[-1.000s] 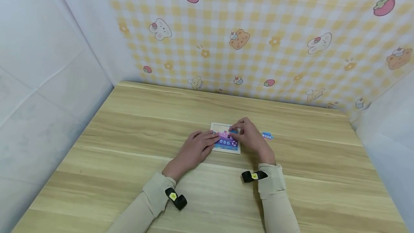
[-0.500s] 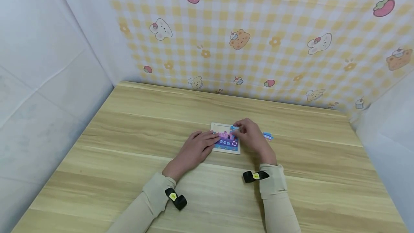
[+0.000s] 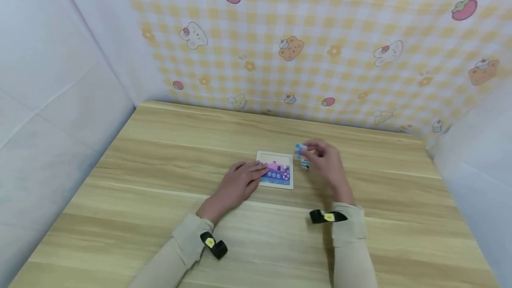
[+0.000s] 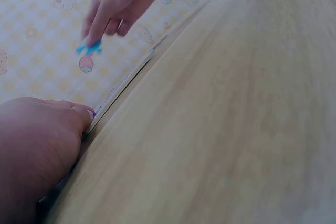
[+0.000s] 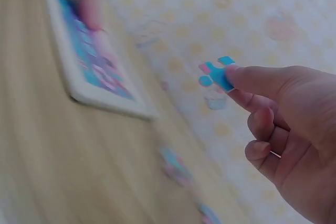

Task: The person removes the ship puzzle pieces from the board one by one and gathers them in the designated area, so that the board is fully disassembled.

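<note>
My left hand (image 3: 238, 186) rests with fairly straight fingers on the left part of a jigsaw puzzle board (image 3: 291, 177). The board has a white frame and a purple and pink ship picture; its upper area is bare. Right of the board and raised off the table, my right hand (image 3: 326, 159) pinches a blue puzzle piece (image 5: 219, 77) between thumb and index finger. That same blue piece (image 4: 89, 48) also shows in the left wrist view. Below the right hand a loose puzzle piece (image 3: 306, 164) lies on the table.
In the right wrist view, two blurred loose pieces lie near the board: one piece (image 5: 176, 166) and another piece (image 5: 210, 214) at the lower edge. A wood-grain table (image 3: 256, 243) carries everything. Behind it hangs a yellow checked cloth (image 3: 264, 79).
My right hand has lifted the blue piece from the board's upper right corner and moved right. A loose piece beside the board has come into sight. My left hand stays on the board.
</note>
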A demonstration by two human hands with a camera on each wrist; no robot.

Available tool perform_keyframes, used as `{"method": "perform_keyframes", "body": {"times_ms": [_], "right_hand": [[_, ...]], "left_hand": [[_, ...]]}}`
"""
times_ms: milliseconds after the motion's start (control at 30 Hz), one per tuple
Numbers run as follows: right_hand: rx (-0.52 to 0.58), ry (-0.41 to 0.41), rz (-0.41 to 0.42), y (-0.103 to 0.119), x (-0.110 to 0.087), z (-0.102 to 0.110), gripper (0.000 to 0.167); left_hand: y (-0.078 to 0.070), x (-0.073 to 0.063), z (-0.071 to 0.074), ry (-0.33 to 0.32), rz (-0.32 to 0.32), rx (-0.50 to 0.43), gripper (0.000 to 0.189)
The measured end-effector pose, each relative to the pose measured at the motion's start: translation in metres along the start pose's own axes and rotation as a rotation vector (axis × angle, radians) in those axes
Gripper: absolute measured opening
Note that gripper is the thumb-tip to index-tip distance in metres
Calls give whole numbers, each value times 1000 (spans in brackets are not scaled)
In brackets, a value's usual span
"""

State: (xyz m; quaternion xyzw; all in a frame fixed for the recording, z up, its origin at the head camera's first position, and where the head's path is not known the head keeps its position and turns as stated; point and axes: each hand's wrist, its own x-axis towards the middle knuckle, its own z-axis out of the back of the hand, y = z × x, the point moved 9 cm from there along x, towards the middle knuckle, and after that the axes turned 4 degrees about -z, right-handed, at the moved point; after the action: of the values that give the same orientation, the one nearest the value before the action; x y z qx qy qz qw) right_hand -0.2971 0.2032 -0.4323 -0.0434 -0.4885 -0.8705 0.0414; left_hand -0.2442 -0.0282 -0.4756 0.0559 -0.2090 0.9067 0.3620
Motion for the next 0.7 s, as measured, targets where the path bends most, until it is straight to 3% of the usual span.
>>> {"method": "perform_keyframes", "body": {"times_ms": [167,300,467,700], "right_hand": [[-31,-123,-64,-28,-16,58,28],[-52,-156,-163,-57,-32,89,36],[-73,-110,-226,-86,-42,103,39],[-155,-89,-197,-102,-39,102,34]], "left_hand": [[-2,-1,3,-4,-13,-10,40],[-1,-2,3,2,-7,-12,40],[-1,-2,2,11,1,-10,40],[-2,-1,2,8,1,-18,40]]}}
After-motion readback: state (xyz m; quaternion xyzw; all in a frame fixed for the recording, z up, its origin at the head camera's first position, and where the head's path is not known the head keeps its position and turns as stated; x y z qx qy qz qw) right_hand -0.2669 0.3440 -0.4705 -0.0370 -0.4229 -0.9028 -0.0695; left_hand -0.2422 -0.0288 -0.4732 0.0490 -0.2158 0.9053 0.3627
